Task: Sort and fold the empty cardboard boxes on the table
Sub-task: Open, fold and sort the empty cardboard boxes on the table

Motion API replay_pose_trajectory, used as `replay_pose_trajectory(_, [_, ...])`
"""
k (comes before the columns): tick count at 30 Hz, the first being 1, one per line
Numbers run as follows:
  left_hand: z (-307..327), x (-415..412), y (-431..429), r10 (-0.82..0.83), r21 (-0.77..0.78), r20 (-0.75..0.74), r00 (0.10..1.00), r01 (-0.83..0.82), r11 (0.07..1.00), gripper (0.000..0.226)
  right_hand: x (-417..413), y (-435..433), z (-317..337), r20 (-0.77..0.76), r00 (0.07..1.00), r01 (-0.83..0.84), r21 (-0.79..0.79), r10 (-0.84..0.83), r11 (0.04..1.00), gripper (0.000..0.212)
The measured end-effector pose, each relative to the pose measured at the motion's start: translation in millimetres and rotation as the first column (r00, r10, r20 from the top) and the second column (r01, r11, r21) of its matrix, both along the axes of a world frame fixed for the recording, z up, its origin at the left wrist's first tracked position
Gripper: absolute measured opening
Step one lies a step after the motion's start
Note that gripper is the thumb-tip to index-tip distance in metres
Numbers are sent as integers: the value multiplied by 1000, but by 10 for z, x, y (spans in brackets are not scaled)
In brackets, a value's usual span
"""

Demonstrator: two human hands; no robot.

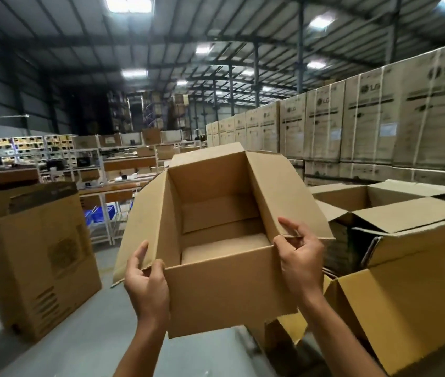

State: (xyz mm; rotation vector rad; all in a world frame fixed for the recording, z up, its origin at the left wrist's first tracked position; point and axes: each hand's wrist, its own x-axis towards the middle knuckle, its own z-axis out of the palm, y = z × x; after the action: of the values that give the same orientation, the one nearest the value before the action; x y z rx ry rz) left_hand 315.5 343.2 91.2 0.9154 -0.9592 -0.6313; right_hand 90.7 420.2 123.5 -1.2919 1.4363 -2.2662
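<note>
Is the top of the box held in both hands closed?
No, the cardboard box gripped by the left hand and the right hand has its top flaps spread open, showing its empty inside.

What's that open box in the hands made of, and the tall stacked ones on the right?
The held box looks like plain brown cardboard, matte and unprinted, probably corrugated: its flaps bend along creased fold lines. The stacked cartons seem cardboard too, the same dull tan, with dark printing and pale straps.

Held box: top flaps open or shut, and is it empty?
Open and empty: the box has its top flaps splayed outward, and only bare bottom flaps show inside.
</note>
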Motion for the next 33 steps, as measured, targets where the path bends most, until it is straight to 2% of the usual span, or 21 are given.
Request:
replay_pose_trajectory(6, [524, -762, -724, -124, -112, -14, 992, 121, 986, 43, -574, -554, 382, 48, 992, 125, -151, -119, 981, 33])
replay_pose_trajectory(12, [965, -1713, -1308, -292, -171, 16, 956, 291, 941, 51, -1356, -858, 665, 94, 966, 255, -201, -240, 946, 27])
replay_pose_trajectory(20, [1118, -2982, -1796, -499, -221, 68, 864, 501, 837, 47, -2309, -936, 686, 137, 882, 470, -225, -450, 853, 39])
replay_pose_trajectory(23, [1163, -3391, -1975, -545, -249, 102, 832, 552, 796, 39, -2575, -974, 693, 155, 845, 534, -228, -512, 814, 39])
replay_pose_trajectory(30, [1188, -4241, -2477, -666, -291, 211, 715, 697, 656, 38, -3114, -1247, 544, 174, 764, 642, -103, -621, 760, 33])
replay_pose_trajectory(33, [1145, -4507, -2741, -689, -282, 238, 684, 728, 625, 40, -3231, -1407, 568, 178, 741, 666, -72, -647, 743, 32])
